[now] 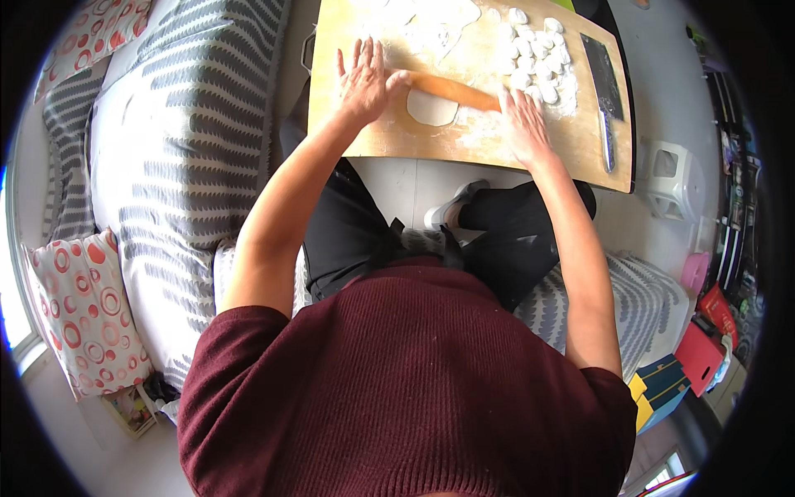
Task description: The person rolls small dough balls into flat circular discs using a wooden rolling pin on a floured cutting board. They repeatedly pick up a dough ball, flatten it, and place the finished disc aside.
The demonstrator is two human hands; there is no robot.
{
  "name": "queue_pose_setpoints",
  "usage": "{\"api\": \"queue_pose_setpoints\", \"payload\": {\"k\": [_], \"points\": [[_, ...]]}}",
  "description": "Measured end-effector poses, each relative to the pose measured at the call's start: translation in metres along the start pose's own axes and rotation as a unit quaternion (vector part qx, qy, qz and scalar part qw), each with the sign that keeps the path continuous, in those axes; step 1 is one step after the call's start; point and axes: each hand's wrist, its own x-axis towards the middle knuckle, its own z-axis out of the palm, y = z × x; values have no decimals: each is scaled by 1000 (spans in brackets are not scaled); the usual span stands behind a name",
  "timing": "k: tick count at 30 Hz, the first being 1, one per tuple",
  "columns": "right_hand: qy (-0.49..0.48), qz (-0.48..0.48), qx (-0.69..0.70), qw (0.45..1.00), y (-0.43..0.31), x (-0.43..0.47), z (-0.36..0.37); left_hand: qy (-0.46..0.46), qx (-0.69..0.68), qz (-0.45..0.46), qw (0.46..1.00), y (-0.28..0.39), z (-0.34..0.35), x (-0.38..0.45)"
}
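Observation:
A wooden rolling pin (453,92) lies slantwise across the upper part of a thin, roundish dough sheet (433,110). My left hand (365,84) presses on the pin's left end with the palm, its fingers stretched out and apart. Over the right end rests my right hand (525,123), fingers extended forward; the pin's tip is hidden beneath it. Both are on a floured wooden board (385,140). Several small floured dough pieces (537,56) are gathered beyond my right hand. Larger flat dough sheets (435,18) lie at the far side, washed out by bright light.
A cleaver (602,81) lies along the board's right side, its handle towards me. A white plastic stool (674,177) stands right of the table. On the left is a bed with a striped cover (192,124). Boxes (661,388) stand at the lower right.

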Motion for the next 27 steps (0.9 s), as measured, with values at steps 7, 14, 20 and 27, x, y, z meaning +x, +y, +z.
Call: {"api": "queue_pose_setpoints", "payload": {"k": [7, 14, 20, 27], "points": [[-90, -3, 50, 995, -26, -31, -33, -46, -18, 42, 998, -2, -15, -70], [-70, 20, -12, 997, 9, -17, -10, -14, 17, 25, 999, 0, -5, -15], [-107, 5, 67, 992, -25, -16, -44, -43, -12, 44, 998, -4, -12, -53], [-121, 86, 34, 988, 2, -4, -26, -29, 1, 47, 998, -8, -6, -5]]}}
